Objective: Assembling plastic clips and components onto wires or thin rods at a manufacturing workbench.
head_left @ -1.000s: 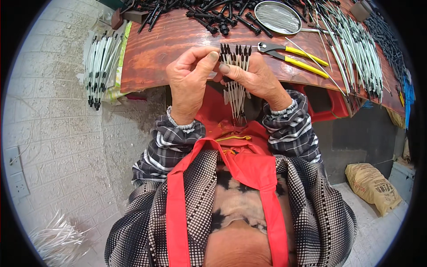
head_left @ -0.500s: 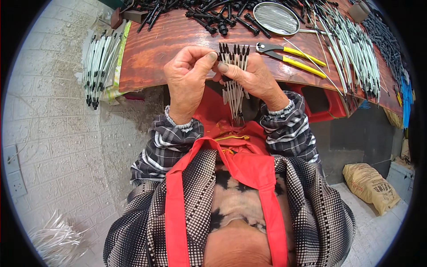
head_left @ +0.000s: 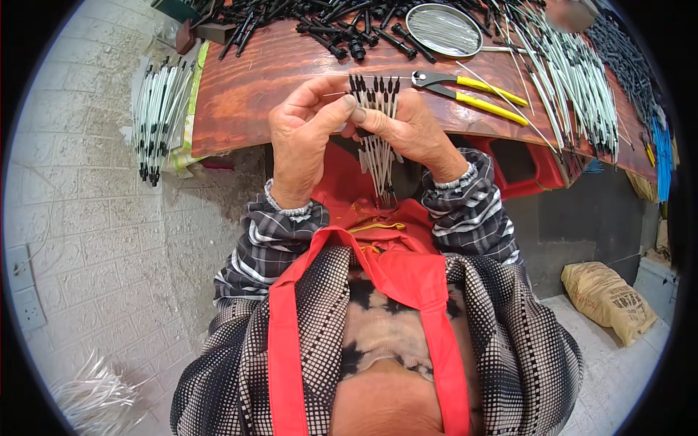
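My right hand (head_left: 411,131) grips a bundle of thin white tubes with black tips (head_left: 376,138), tips pointing up and away, tails hanging down toward my red apron. My left hand (head_left: 305,134) pinches at the left side of the bundle's black tips with thumb and forefinger. A thin wire-like strand runs leftward from the tips. Both hands are at the near edge of the reddish wooden table (head_left: 247,94).
Yellow-handled pliers (head_left: 472,89) lie just beyond my right hand. A round metal sieve (head_left: 445,29), black connectors (head_left: 320,22) and rows of white tubes (head_left: 574,80) cover the table. Another tube bundle (head_left: 156,116) hangs at the left. A tan sack (head_left: 607,298) lies on the floor.
The hands and the bundle stay in nearly the same spot; my left fingers have shifted slightly at the black tips.
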The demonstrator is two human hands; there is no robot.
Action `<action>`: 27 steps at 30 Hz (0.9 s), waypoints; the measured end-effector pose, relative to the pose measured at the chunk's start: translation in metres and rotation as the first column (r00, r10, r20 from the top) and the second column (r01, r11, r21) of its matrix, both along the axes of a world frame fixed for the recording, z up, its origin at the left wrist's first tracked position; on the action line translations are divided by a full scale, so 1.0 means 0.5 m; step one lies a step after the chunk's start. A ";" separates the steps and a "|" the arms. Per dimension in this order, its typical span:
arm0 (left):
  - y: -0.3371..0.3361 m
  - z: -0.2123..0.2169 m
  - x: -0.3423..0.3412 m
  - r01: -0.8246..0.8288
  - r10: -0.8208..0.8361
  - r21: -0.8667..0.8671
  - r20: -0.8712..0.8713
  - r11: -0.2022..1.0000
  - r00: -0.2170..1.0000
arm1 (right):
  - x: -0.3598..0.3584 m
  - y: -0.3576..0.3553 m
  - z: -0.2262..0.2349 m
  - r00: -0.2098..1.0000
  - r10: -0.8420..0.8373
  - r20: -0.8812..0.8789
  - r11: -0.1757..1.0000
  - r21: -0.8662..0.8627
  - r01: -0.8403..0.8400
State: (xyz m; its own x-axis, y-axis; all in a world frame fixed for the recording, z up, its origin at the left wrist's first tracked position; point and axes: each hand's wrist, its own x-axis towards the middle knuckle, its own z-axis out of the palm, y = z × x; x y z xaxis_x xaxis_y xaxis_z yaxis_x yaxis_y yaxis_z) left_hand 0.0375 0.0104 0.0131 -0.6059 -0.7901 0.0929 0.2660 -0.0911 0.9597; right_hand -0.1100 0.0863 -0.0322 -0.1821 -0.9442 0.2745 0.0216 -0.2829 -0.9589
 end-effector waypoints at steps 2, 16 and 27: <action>-0.007 -0.005 0.004 0.039 -0.042 0.053 0.055 0.998 0.998 | 0.000 0.001 0.005 1.000 0.011 -0.007 1.000 -0.006 -0.011; -0.008 0.000 0.001 0.074 -0.074 0.008 0.011 0.997 0.997 | 0.007 0.005 0.010 1.000 0.002 -0.026 1.000 -0.013 -0.002; 0.013 0.011 -0.007 -0.052 0.051 0.055 0.017 0.997 0.999 | 0.010 0.002 0.003 0.999 -0.019 0.026 1.000 0.011 0.019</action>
State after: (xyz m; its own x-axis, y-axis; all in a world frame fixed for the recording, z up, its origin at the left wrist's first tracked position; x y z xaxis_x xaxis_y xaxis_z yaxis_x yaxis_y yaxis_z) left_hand 0.0339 0.0169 0.0188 -0.5655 -0.8238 0.0394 0.2571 -0.1307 0.9575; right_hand -0.1049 0.0873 -0.0309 -0.2069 -0.9434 0.2593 0.0411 -0.2732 -0.9611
